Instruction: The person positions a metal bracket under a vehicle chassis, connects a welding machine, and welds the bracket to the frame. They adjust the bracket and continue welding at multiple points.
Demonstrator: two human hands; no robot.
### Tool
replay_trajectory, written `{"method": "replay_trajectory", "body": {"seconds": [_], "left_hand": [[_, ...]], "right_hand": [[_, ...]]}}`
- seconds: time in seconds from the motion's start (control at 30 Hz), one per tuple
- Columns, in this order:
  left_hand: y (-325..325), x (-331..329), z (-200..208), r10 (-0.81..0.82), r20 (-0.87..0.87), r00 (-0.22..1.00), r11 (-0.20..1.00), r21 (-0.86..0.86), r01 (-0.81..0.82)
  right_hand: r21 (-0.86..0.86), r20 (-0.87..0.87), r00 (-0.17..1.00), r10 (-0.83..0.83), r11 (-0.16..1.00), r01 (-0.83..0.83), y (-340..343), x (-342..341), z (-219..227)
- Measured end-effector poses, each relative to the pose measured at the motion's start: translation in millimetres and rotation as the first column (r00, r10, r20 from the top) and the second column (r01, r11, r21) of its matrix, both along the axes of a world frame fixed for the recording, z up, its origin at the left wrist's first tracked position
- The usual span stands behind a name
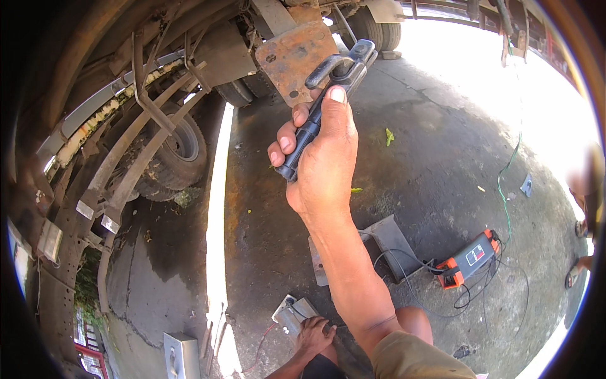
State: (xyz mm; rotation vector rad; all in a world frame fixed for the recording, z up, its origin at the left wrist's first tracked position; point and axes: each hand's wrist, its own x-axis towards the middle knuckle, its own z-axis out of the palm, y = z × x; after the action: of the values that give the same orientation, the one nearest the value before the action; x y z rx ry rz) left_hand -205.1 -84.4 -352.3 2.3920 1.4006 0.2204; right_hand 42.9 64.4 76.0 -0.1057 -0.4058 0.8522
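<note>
Lying in the right hand [325, 158], a black tool [310, 129] juts forward.

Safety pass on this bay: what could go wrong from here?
1. The bare right hand grips the black clamp-like tool without a glove, so a sharp or hot part could hurt it.
2. Loose black cables trail over the floor by the orange-and-grey machine; someone might snag them.
3. A green cord lies left of a sandalled foot, a possible trip.
</note>
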Motion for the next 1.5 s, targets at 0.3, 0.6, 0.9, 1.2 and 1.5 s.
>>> {"method": "replay_trajectory", "body": {"seconds": [0.3, 0.6, 0.9, 1.2, 1.5], "left_hand": [[2, -1, 1, -0.010, -0.032, 0.999, 1.000, -0.023, 0.009], [3, -3, -1, 0.002, -0.002, 1.000, 0.999, -0.036, -0.002], [1, -2, -5, 0.013, 0.045, 0.999, 1.000, 0.009, -0.013], [1, -4, -7, 0.028, 0.014, 1.000, 1.000, -0.014, -0.028], [6, -4, -9, 0.027, 0.032, 0.999, 0.999, 0.017, -0.027]], "right_hand": [[-0.013, -0.040, 0.996, 0.076, 0.997, -0.076, 1, 2, 4], [0.007, -0.053, 0.991, 0.120, 0.993, -0.120, -10, 9, 17], [-0.059, 0.007, 0.995, 0.097, 0.994, -0.096, -11, 6, 14], [-0.076, -0.016, 0.992, 0.127, 0.989, -0.128, -18, 15, 15], [-0.101, 0.062, 0.994, 0.092, 0.991, -0.086, -7, 17, 21]]}}
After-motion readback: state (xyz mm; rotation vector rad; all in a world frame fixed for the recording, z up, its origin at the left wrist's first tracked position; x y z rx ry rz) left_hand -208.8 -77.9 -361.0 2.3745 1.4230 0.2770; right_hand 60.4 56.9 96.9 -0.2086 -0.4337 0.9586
